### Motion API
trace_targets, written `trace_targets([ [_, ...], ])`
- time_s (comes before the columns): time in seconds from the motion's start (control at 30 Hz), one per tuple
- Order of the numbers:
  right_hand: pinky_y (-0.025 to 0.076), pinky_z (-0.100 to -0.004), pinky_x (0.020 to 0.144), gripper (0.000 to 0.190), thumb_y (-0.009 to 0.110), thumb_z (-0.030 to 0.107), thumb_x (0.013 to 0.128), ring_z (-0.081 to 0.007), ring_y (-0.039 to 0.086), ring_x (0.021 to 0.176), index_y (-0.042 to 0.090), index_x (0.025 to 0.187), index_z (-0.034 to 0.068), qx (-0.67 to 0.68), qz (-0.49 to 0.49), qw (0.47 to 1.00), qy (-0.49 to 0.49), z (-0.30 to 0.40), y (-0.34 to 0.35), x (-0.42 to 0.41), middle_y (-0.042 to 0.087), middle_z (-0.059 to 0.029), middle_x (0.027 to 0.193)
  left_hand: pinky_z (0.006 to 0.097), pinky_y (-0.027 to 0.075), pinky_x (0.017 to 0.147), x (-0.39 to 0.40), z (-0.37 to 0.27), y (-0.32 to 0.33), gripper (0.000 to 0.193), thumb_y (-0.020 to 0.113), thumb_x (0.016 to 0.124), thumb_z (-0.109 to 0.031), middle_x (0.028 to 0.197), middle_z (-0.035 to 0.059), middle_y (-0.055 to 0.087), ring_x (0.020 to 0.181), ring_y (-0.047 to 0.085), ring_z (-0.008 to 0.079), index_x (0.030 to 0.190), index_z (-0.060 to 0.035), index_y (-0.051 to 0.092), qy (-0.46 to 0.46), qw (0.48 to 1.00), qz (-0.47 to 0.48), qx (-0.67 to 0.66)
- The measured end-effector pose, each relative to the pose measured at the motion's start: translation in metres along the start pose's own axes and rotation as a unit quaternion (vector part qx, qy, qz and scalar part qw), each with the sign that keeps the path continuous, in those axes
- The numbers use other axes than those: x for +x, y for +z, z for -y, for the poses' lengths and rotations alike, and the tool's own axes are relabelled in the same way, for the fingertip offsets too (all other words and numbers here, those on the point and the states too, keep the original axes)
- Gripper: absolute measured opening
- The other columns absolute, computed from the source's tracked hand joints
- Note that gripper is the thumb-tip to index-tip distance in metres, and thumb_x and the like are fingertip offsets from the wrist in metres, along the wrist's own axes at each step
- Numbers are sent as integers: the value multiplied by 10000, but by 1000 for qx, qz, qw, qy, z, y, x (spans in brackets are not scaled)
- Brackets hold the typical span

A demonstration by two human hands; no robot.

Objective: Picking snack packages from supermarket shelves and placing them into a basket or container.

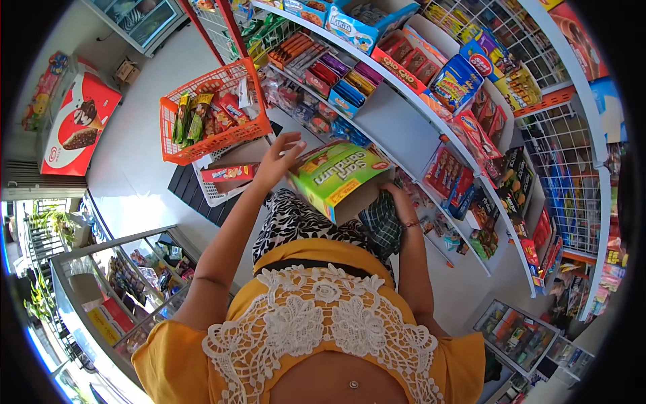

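Note:
A green and yellow cardboard display box [339, 174] is tilted above my lap, with its bare brown inside [358, 202] partly showing. My right hand [396, 199] grips the box's right edge. A dark checked cloth [382, 224] hangs beneath that hand, apparently held with it. At the box's left side is my left hand [278, 157], fingers spread and nothing in them; whether it touches the box is unclear. Beyond it, an orange plastic basket [217, 140] contains several wrapped snacks [194, 116]. A red biscuit box [228, 174] lies in a white plastic basket [217, 199] below.
Curved white shelves [404, 91] of boxed and bagged snacks rise on the right, with a bare shelf section [398, 118]. A red ice-cream freezer [75, 131] stands at far left. Glass display cases [121, 283] are at lower left. A black slatted mat [194, 192] lies on the floor.

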State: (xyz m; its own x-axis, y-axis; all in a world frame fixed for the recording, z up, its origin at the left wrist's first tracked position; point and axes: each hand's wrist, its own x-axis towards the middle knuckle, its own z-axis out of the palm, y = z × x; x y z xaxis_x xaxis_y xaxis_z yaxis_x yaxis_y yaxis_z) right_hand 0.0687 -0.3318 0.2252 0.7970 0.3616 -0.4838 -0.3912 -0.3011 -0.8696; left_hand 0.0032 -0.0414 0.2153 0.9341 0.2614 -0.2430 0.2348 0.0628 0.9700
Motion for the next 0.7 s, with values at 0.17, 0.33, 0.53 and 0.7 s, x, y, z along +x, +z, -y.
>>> trace_targets([
  [0.17,352,-250,845,240,439,177,809,-147,520,906,589,907,18,-130,54,988,-68,-10,0,27,581,-65,942,380,329,928,-43,-50,15,543,617,733,-323,1186,140,432,1096,418,284,1169,-53,442,187,950,46,247],
  [0.33,357,-257,859,232,403,142,822,-173,525,939,578,936,41,-249,132,954,-97,0,29,44,578,-80,965,394,331,927,-58,-26,21,519,599,731,-263,1206,179,408,1077,420,353,1185,-69,437,141,916,50,373],
  [0.53,371,-272,848,239,438,169,824,-179,525,941,574,951,20,-220,226,948,-45,8,57,56,576,-77,992,353,391,844,-62,-14,-22,332,468,827,-139,1031,192,542,962,515,330,1149,-56,486,60,960,-2,274],
  [0.7,392,-285,795,372,597,314,724,-168,544,853,593,895,-17,-231,196,953,-5,27,85,63,594,-55,902,359,421,732,-69,-9,-50,259,451,839,-125,872,202,573,818,547,352,1068,-47,542,70,967,-118,216],
])
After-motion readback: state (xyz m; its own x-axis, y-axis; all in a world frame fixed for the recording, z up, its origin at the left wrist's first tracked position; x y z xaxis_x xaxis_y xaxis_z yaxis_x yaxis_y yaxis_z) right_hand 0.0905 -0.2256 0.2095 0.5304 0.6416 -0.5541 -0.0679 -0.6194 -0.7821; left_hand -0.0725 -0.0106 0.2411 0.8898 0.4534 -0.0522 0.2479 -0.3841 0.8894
